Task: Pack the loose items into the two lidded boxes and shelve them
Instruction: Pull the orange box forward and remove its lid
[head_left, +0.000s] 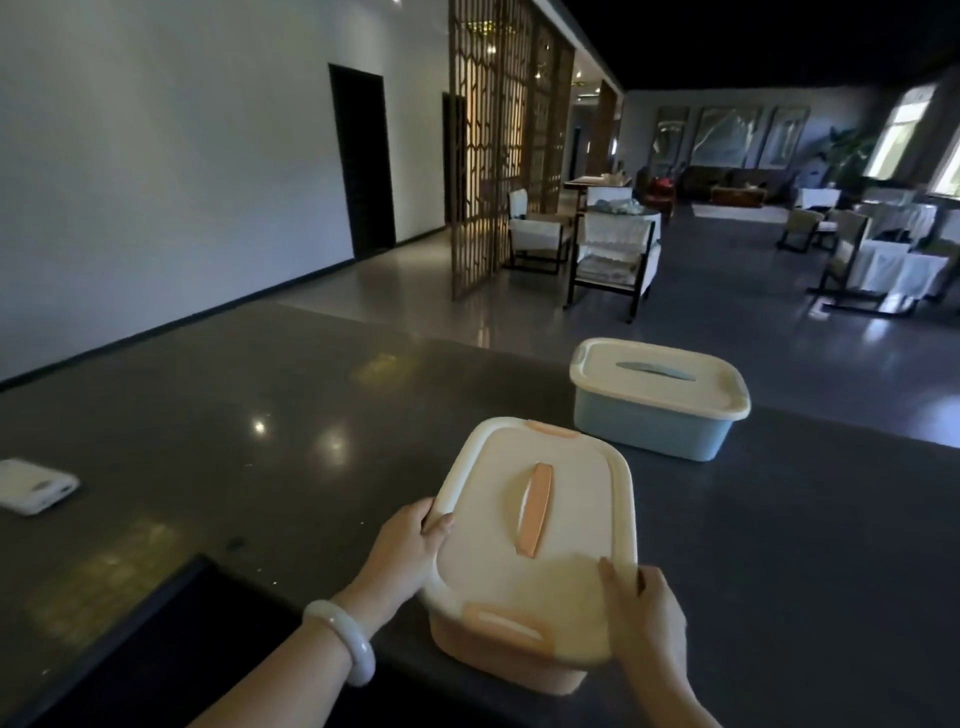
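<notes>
- The peach box (519, 571) is at the near edge of the tabletop (260, 415), right in front of the person. Its cream lid (576, 493) is on and its near latch (506, 626) faces them. Whether its base rests on the surface or is just clear of it, I cannot tell.
- The left grip (410, 543) clasps the lid's left rim, thumb on top and fingers curled under the edge. The right grip (649, 618) holds the near right corner the same way.
- The blue box (654, 421) stands farther back to the right, apart from the peach one, with its lid also on.
- A flat white device (36, 486) lies well off to the left. No other loose items show.
- With both lids on, packing looks finished or nearly so. The step in hand seems to be seating this lid or taking the box up to carry.
- No shelf is in view. The next move likely calls for checking the latches, then a level two-handed lift by the body rather than the lid rim, which could pop off.
</notes>
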